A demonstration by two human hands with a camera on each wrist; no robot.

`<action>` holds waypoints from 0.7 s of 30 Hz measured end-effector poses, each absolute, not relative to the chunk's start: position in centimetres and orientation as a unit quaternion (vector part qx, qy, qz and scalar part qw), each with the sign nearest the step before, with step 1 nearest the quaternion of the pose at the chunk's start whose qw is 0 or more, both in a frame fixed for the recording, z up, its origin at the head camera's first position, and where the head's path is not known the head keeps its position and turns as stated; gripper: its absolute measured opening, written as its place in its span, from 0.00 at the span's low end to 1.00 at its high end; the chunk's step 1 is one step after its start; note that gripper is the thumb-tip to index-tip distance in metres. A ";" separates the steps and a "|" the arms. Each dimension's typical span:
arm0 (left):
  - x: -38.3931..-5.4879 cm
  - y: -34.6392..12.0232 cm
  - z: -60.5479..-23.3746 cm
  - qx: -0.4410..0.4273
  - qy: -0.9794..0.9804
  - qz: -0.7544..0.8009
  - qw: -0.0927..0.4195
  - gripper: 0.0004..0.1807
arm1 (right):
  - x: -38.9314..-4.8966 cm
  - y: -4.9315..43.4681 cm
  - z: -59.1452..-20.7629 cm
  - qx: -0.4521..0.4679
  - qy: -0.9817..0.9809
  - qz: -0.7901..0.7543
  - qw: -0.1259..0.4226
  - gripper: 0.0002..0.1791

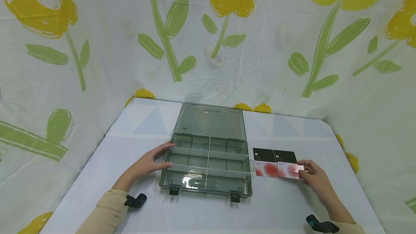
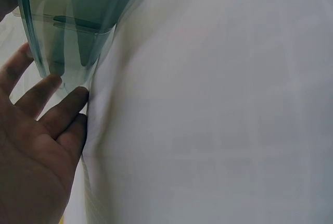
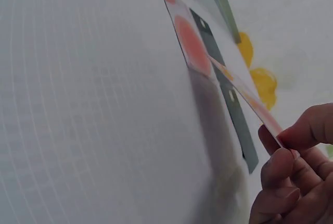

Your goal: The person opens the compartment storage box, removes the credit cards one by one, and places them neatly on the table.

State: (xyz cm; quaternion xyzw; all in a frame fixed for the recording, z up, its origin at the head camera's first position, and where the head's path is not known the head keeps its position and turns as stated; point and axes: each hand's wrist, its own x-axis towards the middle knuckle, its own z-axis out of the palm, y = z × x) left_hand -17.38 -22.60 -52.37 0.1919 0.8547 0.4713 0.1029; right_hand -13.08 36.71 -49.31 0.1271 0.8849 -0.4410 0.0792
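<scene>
A translucent grey-green compartment box (image 1: pixel 208 170) lies on the table with its lid (image 1: pixel 211 122) folded back. At its left side is my left hand (image 1: pixel 149 161), thumb and index finger at the rim; in the left wrist view fairly straight fingers (image 2: pixel 67 112) touch the clear wall. My right hand (image 1: pixel 313 178) pinches the right end of a pink-and-white card (image 1: pixel 287 169). In the right wrist view that card (image 3: pixel 250 96) is tilted, its held end raised off the table. Beside it lies a second pink card (image 1: pixel 266 169), with two black cards (image 1: pixel 264 154) just behind them.
Two black latches (image 1: pixel 235 197) stick out from the box's front edge. White dividers (image 1: pixel 208 161) split its inside into several compartments. A white cloth covers the table (image 1: pixel 130 158), and a flower-printed curtain (image 1: pixel 253 57) rises behind and at both sides.
</scene>
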 end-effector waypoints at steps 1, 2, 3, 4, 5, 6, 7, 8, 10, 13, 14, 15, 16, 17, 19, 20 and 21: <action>-17.4 -22.6 -52.4 0.192 0.854 0.472 0.103 0.38 | -13.1 36.9 -49.4 0.130 0.886 -0.437 0.084 0.24; -17.4 -22.6 -52.3 0.192 0.854 0.472 0.103 0.38 | -13.2 37.2 -49.6 0.134 0.887 -0.434 0.089 0.24; -17.4 -22.6 -52.3 0.192 0.854 0.473 0.103 0.38 | -13.3 37.4 -49.8 0.137 0.887 -0.431 0.092 0.24; -17.4 -22.6 -52.3 0.192 0.854 0.473 0.103 0.38 | -13.4 37.6 -49.9 0.139 0.888 -0.427 0.095 0.25; -17.4 -22.5 -52.3 0.192 0.854 0.473 0.102 0.38 | -13.5 37.8 -50.1 0.139 0.890 -0.424 0.097 0.25; -17.4 -22.5 -52.3 0.192 0.854 0.473 0.102 0.38 | -13.5 38.0 -50.3 0.139 0.892 -0.419 0.100 0.25; -17.4 -22.5 -52.3 0.193 0.853 0.473 0.103 0.38 | -13.6 38.1 -50.5 0.138 0.894 -0.415 0.101 0.25; -17.3 -22.5 -52.2 0.193 0.853 0.473 0.103 0.38 | -13.6 38.2 -50.6 0.136 0.896 -0.411 0.102 0.26; -17.3 -22.5 -52.2 0.193 0.853 0.474 0.104 0.38 | -13.6 38.4 -50.8 0.125 0.903 -0.397 0.102 0.27; -17.3 -22.5 -52.2 0.191 0.854 0.473 0.104 0.38 | -13.7 38.4 -50.9 0.104 0.915 -0.378 0.097 0.31; -17.2 -22.5 -52.2 0.190 0.854 0.472 0.104 0.38 | -13.7 38.3 -50.9 0.097 0.920 -0.369 0.095 0.32; -17.2 -22.5 -52.1 0.189 0.855 0.472 0.104 0.38 | -13.7 38.3 -50.9 0.091 0.924 -0.359 0.092 0.32; -17.2 -22.5 -52.1 0.189 0.855 0.471 0.105 0.38 | -13.8 38.3 -51.0 0.087 0.928 -0.350 0.090 0.33; -17.2 -22.5 -52.1 0.188 0.856 0.470 0.105 0.38 | -13.8 38.2 -51.0 0.083 0.931 -0.343 0.089 0.33; -17.2 -22.4 -52.1 0.187 0.857 0.469 0.105 0.39 | -13.9 38.1 -51.1 0.080 0.939 -0.323 0.086 0.33; -17.2 -22.4 -52.1 0.188 0.857 0.468 0.105 0.39 | -14.0 38.1 -51.1 0.079 0.942 -0.314 0.085 0.33; -17.2 -22.4 -52.1 0.188 0.858 0.466 0.105 0.39 | -14.0 37.9 -51.1 0.078 0.946 -0.304 0.084 0.33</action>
